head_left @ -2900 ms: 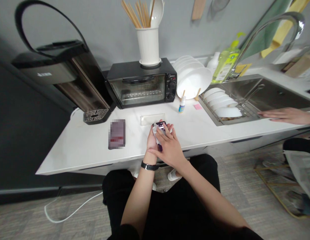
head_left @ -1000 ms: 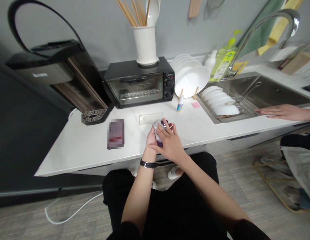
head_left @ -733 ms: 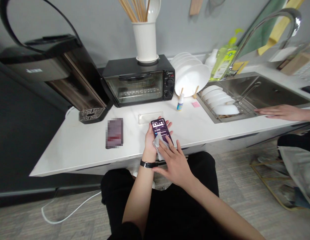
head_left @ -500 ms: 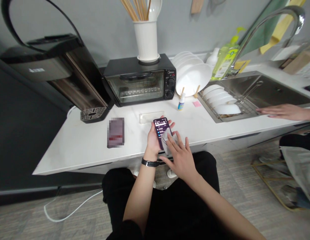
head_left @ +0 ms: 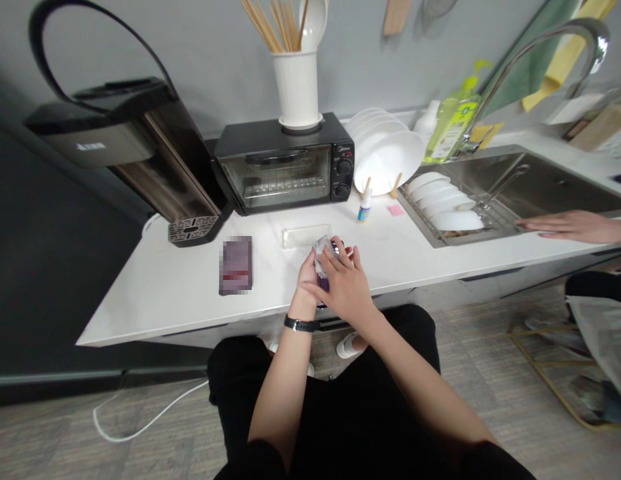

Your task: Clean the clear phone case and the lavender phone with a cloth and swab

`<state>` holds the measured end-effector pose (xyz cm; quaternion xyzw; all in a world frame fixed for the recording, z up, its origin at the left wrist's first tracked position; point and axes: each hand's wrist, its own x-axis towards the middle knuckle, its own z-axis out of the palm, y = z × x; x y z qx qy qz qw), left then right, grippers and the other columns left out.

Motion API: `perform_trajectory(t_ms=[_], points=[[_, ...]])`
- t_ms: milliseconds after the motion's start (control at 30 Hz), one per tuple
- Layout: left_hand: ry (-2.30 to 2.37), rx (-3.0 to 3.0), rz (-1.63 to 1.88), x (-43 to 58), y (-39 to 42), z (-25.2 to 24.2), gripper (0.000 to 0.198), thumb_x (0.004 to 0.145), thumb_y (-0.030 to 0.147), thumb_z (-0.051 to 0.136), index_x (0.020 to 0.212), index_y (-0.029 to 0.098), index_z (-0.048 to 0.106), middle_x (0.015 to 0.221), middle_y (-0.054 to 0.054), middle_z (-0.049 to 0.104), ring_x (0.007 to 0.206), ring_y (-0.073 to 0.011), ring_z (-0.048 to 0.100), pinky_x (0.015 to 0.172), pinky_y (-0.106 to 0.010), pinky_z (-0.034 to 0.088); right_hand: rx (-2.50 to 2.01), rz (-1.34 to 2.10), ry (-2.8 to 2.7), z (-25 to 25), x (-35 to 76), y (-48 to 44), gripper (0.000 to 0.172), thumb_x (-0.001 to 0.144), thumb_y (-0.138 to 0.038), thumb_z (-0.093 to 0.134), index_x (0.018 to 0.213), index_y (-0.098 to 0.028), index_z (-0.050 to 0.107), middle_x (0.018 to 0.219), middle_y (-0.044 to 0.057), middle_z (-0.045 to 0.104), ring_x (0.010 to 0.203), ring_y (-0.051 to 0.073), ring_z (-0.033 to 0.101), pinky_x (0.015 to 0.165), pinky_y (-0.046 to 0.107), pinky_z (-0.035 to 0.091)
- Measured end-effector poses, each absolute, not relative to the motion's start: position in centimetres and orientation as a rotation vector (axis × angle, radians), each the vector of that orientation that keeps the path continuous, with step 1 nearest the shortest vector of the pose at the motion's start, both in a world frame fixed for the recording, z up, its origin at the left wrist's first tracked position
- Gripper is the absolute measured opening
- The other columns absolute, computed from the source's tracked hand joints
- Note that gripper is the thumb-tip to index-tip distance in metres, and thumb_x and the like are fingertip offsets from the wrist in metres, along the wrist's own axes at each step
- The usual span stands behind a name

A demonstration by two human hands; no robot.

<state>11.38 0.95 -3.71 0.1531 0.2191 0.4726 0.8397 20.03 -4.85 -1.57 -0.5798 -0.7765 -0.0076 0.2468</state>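
My left hand point(head_left: 305, 280) is closed around a smartphone point(head_left: 324, 284), held screen up over the counter's front edge. Pressed over the phone's upper part is a whitish wipe point(head_left: 321, 252), under the fingers of my right hand point(head_left: 346, 283). Most of the screen is hidden by that hand and the wipe. A clear phone case point(head_left: 305, 237) lies on the counter just beyond my hands. Farther back stands a small spray bottle point(head_left: 364, 207), with a pink square point(head_left: 395, 210) to its right.
A blurred-out dark item point(head_left: 237, 265) lies on the counter point(head_left: 155, 293) at left, near a water dispenser point(head_left: 140, 153). A toaster oven point(head_left: 285, 170) stands behind, beside plates point(head_left: 390, 157). Another person's hand point(head_left: 580, 225) rests by the sink point(head_left: 545, 183).
My right hand has moved up the phone and to the left with the wipe, now covering most of the screen. The view has shifted slightly. The other person's hand stays put.
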Motion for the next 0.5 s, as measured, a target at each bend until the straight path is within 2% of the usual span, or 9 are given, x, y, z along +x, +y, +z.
perform_trajectory(t_ms=[133, 367, 500], points=[[0.415, 0.253, 0.92, 10.5, 0.8, -3.3, 0.057, 0.11, 0.053, 0.038, 0.157, 0.025, 0.055, 0.149, -0.015, 0.068, 0.15, -0.0344, 0.055, 0.124, -0.06, 0.042, -1.523, -0.022, -2.201, -2.4, 20.2, -8.6, 0.072, 0.105, -0.059, 0.053, 0.161, -0.015, 0.048, 0.167, 0.013, 0.051, 0.166, 0.039, 0.023, 0.133, 0.068, 0.024], [0.467, 0.282, 0.974, 10.4, 0.9, -2.6, 0.06, 0.112, 0.053, 0.029, 0.162, 0.026, 0.048, 0.147, -0.017, 0.068, 0.147, -0.0328, 0.058, 0.109, -0.054, 0.056, -1.57, -0.093, -2.237, -4.5, 21.1, -13.6, 0.077, 0.102, -0.069, 0.051, 0.168, -0.032, 0.038, 0.168, 0.001, 0.049, 0.167, 0.035, 0.022, 0.133, 0.067, 0.032], [0.443, 0.27, 0.962, 10.4, 1.0, -2.9, 0.059, 0.111, 0.055, 0.032, 0.162, 0.028, 0.048, 0.147, -0.016, 0.068, 0.147, -0.033, 0.058, 0.11, -0.055, 0.056, -1.641, -0.107, -2.146, -4.8, 22.0, -13.0, 0.078, 0.105, -0.065, 0.047, 0.171, -0.027, 0.031, 0.173, 0.003, 0.039, 0.166, 0.04, 0.023, 0.131, 0.071, 0.03]])
